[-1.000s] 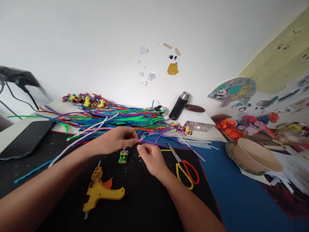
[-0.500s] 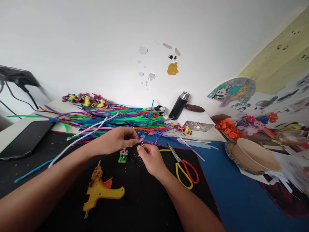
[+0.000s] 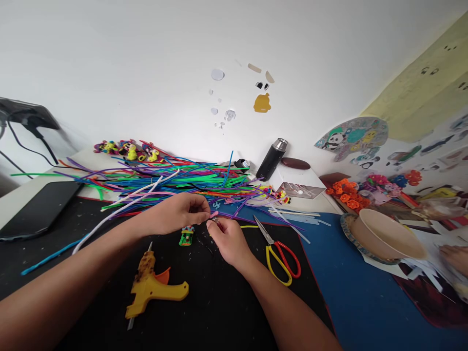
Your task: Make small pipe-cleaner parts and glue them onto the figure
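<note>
My left hand is closed in a pinch on a small pink piece of pipe cleaner. Thumb and fingers of my right hand press together just beside it, with a tiny shiny bit at their tips that I cannot make out. Below my left hand, a small green figure with a blue and yellow top lies on the black mat. Behind both hands spreads a heap of coloured pipe cleaners.
A yellow glue gun lies in front, left of centre. Scissors with red and yellow handles rest at right. Further off are a black flask, a white box, a bowl and a phone. Another person's hand shows at the right edge.
My hands stay almost in place, with the pink piece turned slightly between the fingertips. Another person's hand has come into view at the right edge.
</note>
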### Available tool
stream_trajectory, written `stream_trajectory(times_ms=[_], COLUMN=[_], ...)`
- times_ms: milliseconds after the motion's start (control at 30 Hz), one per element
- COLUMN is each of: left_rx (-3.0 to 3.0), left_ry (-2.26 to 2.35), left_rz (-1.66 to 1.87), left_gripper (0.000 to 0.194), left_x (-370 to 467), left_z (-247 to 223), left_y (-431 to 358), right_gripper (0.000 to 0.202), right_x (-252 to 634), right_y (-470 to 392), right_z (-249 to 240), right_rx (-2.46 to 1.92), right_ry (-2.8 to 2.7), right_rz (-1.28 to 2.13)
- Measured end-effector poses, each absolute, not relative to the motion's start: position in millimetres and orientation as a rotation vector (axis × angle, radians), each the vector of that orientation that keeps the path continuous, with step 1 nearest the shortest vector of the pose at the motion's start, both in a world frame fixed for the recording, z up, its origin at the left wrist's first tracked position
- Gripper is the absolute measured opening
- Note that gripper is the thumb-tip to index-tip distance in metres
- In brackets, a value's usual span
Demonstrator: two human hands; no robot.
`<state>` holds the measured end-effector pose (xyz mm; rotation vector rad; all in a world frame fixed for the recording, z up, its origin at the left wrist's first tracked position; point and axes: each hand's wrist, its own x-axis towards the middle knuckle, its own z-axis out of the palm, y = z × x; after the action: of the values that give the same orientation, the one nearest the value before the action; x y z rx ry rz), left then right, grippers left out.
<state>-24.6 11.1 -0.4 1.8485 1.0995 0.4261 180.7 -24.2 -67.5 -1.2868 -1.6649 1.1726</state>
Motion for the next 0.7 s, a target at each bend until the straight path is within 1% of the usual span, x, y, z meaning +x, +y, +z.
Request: stream_trajectory(times_ms=[233, 400, 533, 700], left_rx=[1.853, 1.853, 1.825, 1.766], left_ry=[1.106, 1.127, 1.154, 1.154], left_rz=[0.410, 0.432, 0.486, 0.521], left_gripper=[0.040, 0.044, 0.046, 0.044], left_x=[-24, -27, -29, -29], left_z=[0, -2, -1, -1], left_y=[11, 13, 15, 15], right_gripper=[0.045, 0.046, 0.054, 0.065], right_x=[179, 182, 185, 186], right_y=[-24, -23, -21, -20], right_z=[-64, -69, -75, -78], right_rx=[-1.297, -1.261, -1.173, -1.050], right_ry=[-1.659, -1.644, -1.617, -1.561], right_rz=[1.205, 1.223, 1.341, 1.467])
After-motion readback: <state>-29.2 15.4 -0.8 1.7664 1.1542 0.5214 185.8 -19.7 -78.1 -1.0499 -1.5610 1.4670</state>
